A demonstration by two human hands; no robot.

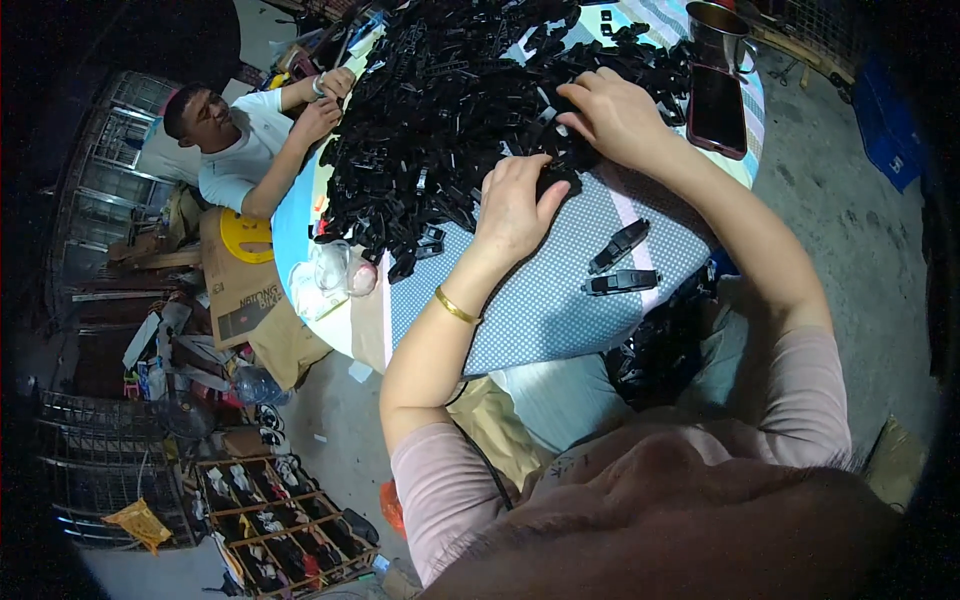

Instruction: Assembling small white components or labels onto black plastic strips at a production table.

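A thick heap of small black plastic buckles or clips (440,110) covers the far part of the table. My left hand (515,208) rests at the near edge of this heap, its fingers bent over the parts and its thumb held apart. Farther right, my right hand (618,115) reaches onto the heap with thumb and forefinger spread. I see nothing clearly gripped in either hand, though dark parts lie between and under the fingers. Two black plastic clips (622,265) lie separately on the dotted cloth (510,310) nearer to me.
A phone (717,112) and a metal mug (718,35) stand at the right rim. A clear plastic bag (340,268) sits at the left rim. Across to the left, a co-worker (250,145) has both hands at the heap. A blue crate (885,125) is on the floor, right.
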